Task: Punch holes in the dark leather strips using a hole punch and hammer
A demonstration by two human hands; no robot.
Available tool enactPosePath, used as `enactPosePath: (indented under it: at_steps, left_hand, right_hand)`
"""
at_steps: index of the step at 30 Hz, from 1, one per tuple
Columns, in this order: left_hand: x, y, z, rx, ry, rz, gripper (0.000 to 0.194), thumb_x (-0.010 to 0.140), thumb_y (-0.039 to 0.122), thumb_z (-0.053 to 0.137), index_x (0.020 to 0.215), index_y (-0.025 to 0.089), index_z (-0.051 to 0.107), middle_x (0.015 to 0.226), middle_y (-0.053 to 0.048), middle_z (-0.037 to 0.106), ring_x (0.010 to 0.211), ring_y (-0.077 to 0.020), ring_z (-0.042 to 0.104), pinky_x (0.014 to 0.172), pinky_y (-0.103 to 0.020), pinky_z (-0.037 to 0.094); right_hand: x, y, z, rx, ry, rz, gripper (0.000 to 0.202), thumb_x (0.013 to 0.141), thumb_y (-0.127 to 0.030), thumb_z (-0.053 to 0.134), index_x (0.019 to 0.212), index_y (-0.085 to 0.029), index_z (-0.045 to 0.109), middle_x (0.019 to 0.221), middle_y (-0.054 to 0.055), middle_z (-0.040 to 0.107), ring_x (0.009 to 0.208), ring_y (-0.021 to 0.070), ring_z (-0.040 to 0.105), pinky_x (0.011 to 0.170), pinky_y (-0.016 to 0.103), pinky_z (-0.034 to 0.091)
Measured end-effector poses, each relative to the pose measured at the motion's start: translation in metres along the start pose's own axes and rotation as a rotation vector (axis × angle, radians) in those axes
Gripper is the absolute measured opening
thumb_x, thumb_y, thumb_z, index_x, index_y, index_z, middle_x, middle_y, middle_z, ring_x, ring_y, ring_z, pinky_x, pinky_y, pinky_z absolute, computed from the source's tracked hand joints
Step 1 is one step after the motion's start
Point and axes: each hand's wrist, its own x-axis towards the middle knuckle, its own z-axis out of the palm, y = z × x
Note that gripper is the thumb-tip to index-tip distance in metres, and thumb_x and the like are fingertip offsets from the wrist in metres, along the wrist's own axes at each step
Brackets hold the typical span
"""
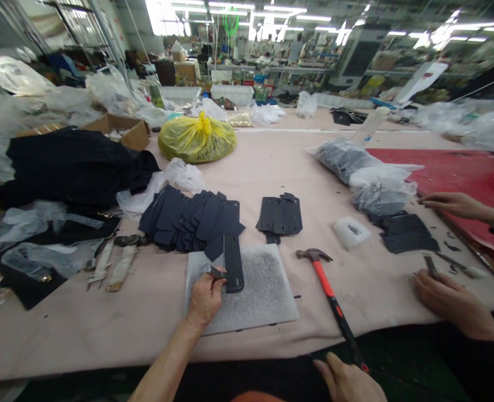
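My left hand [205, 298] is closed around a short metal punch [214, 272]. It rests at the left side of a worn grey board [267, 296], its fingers touching a dark, narrow strap-like piece [233, 265] lying there. Low in the view, my right hand [350, 381] is partly cut off beside the handle end of a claw hammer [326, 279]. Its thumb and forefinger look slightly apart, with nothing visible between them; the other fingers are hidden. The hammer lies on the table, its handle reaching past the front edge.
Dark cut pieces [188, 218] lie heaped behind the board, with a smaller stack [280, 215] to their right. Wrapped-handle tools [123, 268] lie left. A white block [351, 231] sits right of the hammer. A co-worker's hands [448, 296] work at the right, one holding a small tool.
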Motion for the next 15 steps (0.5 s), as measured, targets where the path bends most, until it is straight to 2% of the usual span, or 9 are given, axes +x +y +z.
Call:
enactPosePath:
  at_steps: [3, 5, 7, 11, 13, 15]
  left_hand:
    - [0.001, -0.001, 0.0, 0.004, 0.004, 0.01, 0.02, 0.087, 0.021, 0.051, 0.099, 0.02, 0.067, 0.095, -0.005, 0.075, 0.09, -0.0227, 0.071, 0.082, -0.034, 0.058]
    - [0.002, 0.0, -0.001, 0.01, 0.006, 0.026, 0.02, 0.088, 0.022, 0.05, 0.099, 0.02, 0.067, 0.094, -0.005, 0.075, 0.089, -0.0226, 0.071, 0.08, -0.034, 0.059]
    - [0.003, 0.001, -0.002, 0.018, 0.013, 0.042, 0.02, 0.088, 0.022, 0.05, 0.098, 0.02, 0.067, 0.094, -0.005, 0.075, 0.088, -0.0227, 0.072, 0.078, -0.034, 0.059]
    - [0.004, 0.001, -0.002, 0.034, 0.046, 0.091, 0.02, 0.088, 0.02, 0.05, 0.097, 0.02, 0.067, 0.092, -0.005, 0.076, 0.086, -0.0228, 0.073, 0.074, -0.033, 0.061]
    - [0.004, 0.0, -0.002, 0.044, 0.056, 0.108, 0.021, 0.088, 0.019, 0.049, 0.098, 0.019, 0.067, 0.092, -0.005, 0.076, 0.086, -0.0227, 0.073, 0.074, -0.033, 0.061]
    - [0.002, -0.001, -0.001, 0.05, 0.066, 0.115, 0.021, 0.089, 0.019, 0.049, 0.098, 0.019, 0.067, 0.091, -0.005, 0.076, 0.085, -0.0225, 0.073, 0.074, -0.033, 0.061]
  right_hand:
    - [0.024, -0.041, -0.035, 0.223, 0.1, -0.128, 0.026, 0.094, -0.038, 0.04, 0.082, -0.025, 0.059, 0.073, 0.006, 0.069, 0.066, 0.0232, 0.067, 0.06, 0.033, 0.047]
    - [0.054, -0.078, -0.055, 0.347, 0.223, -0.241, 0.022, 0.094, -0.031, 0.042, 0.105, -0.023, 0.059, 0.098, 0.01, 0.069, 0.09, 0.0244, 0.065, 0.08, 0.036, 0.048]
    - [0.091, -0.118, -0.068, 0.366, 0.308, -0.341, 0.025, 0.091, -0.027, 0.046, 0.111, -0.02, 0.059, 0.107, 0.012, 0.067, 0.103, 0.0271, 0.06, 0.091, 0.041, 0.043]
    - [0.162, -0.193, -0.071, 0.318, 0.293, -0.321, 0.034, 0.086, -0.029, 0.059, 0.117, -0.016, 0.058, 0.114, 0.016, 0.065, 0.111, 0.0322, 0.055, 0.099, 0.047, 0.035]
    - [0.184, -0.221, -0.064, 0.326, 0.278, -0.314, 0.038, 0.082, -0.03, 0.063, 0.116, -0.014, 0.059, 0.111, 0.017, 0.067, 0.111, 0.0329, 0.055, 0.102, 0.049, 0.031]
    - [0.197, -0.239, -0.055, 0.356, 0.276, -0.303, 0.038, 0.081, -0.025, 0.063, 0.116, -0.013, 0.06, 0.106, 0.015, 0.069, 0.105, 0.0307, 0.059, 0.1, 0.046, 0.034]
